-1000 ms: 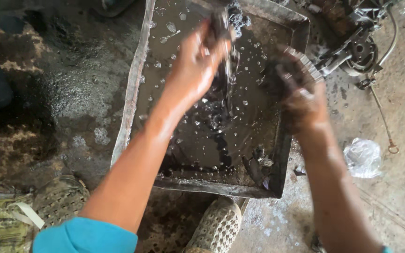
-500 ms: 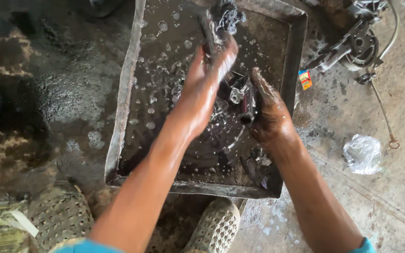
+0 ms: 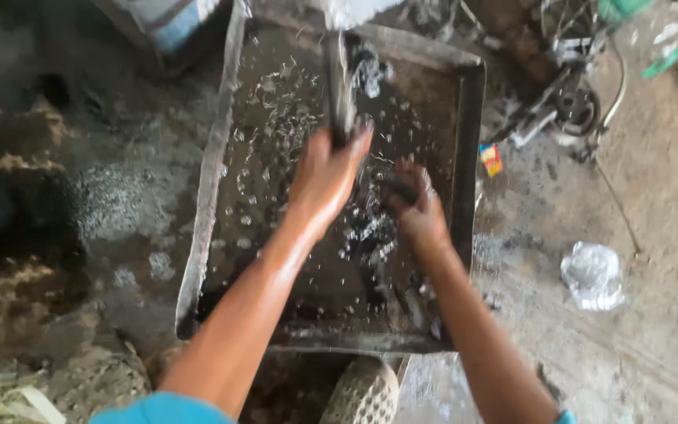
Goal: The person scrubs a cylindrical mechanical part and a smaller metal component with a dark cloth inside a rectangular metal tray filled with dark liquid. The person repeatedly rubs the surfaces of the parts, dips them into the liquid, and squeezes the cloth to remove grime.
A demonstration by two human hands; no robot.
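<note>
Head view: both hands down in the metal tray (image 3: 464,157) of dark, splashing liquid.
Left hand (image 3: 325,177): fingers clenched on a brush (image 3: 339,86), handle pointing away.
Right hand (image 3: 417,212): fingers grasping a dark part (image 3: 395,188) just above the liquid.
Floor (image 3: 653,196): crumpled plastic bag (image 3: 592,275) lying right of the tray.

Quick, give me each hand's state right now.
Left hand: closed on a brush.
Right hand: closed on a dark part over the tray.
</note>
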